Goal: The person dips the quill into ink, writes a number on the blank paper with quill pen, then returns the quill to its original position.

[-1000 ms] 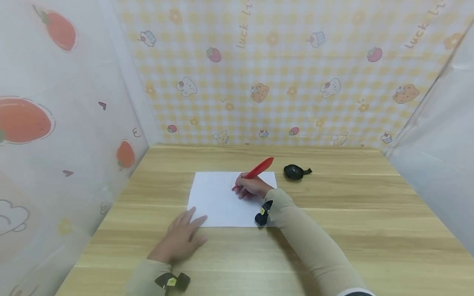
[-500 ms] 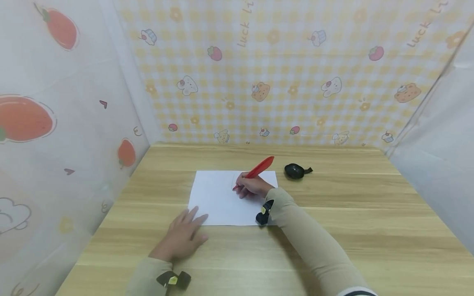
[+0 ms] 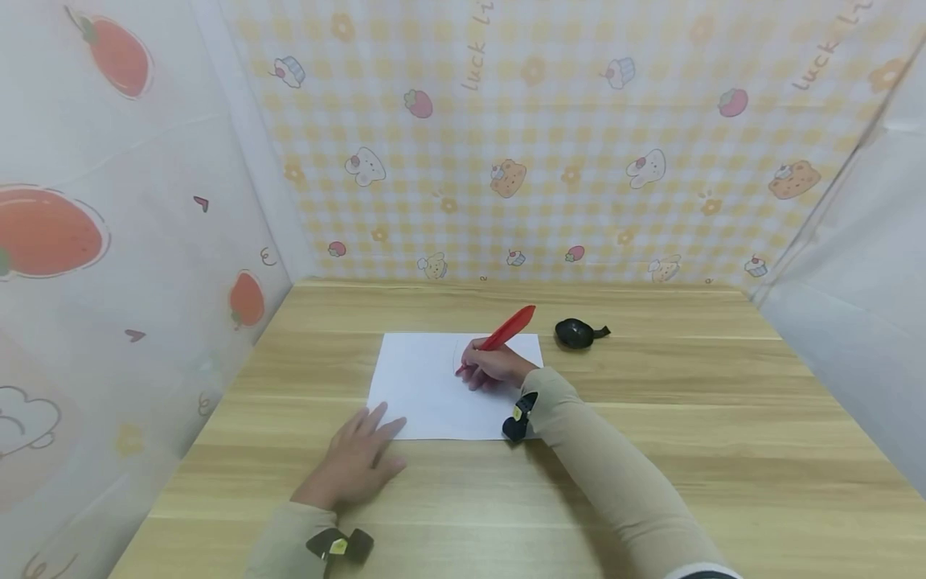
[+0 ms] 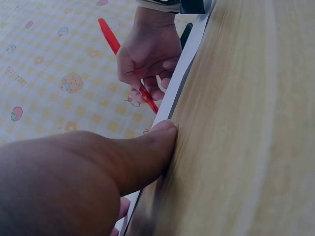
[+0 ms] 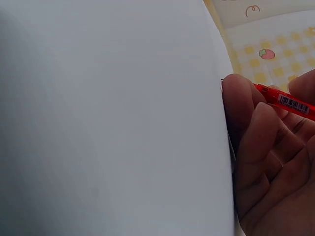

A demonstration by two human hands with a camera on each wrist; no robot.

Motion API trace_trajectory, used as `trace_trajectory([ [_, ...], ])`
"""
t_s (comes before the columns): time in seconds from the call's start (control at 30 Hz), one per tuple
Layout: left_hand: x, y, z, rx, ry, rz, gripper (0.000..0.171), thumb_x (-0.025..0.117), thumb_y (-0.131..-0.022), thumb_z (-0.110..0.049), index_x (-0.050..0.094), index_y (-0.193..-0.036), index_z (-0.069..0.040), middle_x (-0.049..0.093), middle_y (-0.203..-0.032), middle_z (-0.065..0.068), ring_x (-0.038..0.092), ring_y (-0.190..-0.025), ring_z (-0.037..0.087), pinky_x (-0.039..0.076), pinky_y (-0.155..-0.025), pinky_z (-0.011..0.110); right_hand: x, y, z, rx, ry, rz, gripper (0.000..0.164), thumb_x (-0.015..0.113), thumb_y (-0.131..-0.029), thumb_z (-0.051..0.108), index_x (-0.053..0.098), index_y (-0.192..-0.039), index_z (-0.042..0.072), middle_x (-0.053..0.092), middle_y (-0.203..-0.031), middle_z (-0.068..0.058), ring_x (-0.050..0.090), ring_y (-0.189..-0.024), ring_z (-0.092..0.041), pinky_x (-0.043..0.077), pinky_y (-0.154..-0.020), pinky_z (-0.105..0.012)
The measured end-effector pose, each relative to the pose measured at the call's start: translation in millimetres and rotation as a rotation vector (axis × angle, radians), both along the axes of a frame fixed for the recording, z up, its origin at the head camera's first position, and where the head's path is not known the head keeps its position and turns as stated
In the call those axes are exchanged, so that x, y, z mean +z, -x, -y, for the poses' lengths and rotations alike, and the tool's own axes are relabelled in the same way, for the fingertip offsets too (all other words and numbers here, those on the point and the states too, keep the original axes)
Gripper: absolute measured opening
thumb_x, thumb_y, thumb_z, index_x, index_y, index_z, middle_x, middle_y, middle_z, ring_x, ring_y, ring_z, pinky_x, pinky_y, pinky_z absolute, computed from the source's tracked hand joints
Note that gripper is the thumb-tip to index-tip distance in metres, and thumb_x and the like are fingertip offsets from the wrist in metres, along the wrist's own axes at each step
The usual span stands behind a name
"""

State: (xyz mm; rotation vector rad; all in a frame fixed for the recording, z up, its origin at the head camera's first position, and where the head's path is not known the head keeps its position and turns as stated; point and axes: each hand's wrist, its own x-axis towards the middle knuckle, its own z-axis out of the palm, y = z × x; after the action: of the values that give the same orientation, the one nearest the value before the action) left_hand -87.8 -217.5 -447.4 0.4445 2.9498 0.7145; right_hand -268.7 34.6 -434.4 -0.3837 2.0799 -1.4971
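A white sheet of paper (image 3: pixel 419 386) lies on the wooden table, with a thin curved line drawn near its top middle. My right hand (image 3: pixel 495 366) rests on the sheet and pinches a red pen (image 3: pixel 510 326) whose tip meets the paper; the pen's upper end is broad and leans up to the right. In the right wrist view the pen (image 5: pixel 290 102) carries a barcode label. My left hand (image 3: pixel 354 458) lies with fingers spread, its fingertips on the paper's lower left corner and its thumb on the table. The left wrist view shows that thumb (image 4: pixel 147 147) close up beside the paper's edge.
A small black pan-shaped item (image 3: pixel 575 334) with a short handle sits right of the paper's top corner. Behind the table (image 3: pixel 694 386) hangs a yellow checked cloth (image 3: pixel 463 145). White sheets flank both sides, the left one (image 3: pixel 145 241) printed with fruit.
The pen tip has moved slightly down the paper and the thin curved line shows more clearly. My left hand stays in place.
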Motion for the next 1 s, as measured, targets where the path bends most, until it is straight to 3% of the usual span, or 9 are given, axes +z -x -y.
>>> trace_trajectory([
  [1.0, -0.2, -0.2, 0, -0.004, 0.009, 0.013, 0.058, 0.056, -0.096, -0.041, 0.045, -0.146, -0.012, 0.021, -0.156, 0.022, 0.012, -0.141, 0.051, 0.006, -0.110, 0.067, 0.8, -14.5, -10, 0.091, -0.005, 0.006, 0.018, 0.049, -0.095, 0.013, 0.062, -0.090, 0.003, 0.070, -0.080, -0.011, 0.067, -0.062, -0.018, 0.053, -0.054, -0.026],
])
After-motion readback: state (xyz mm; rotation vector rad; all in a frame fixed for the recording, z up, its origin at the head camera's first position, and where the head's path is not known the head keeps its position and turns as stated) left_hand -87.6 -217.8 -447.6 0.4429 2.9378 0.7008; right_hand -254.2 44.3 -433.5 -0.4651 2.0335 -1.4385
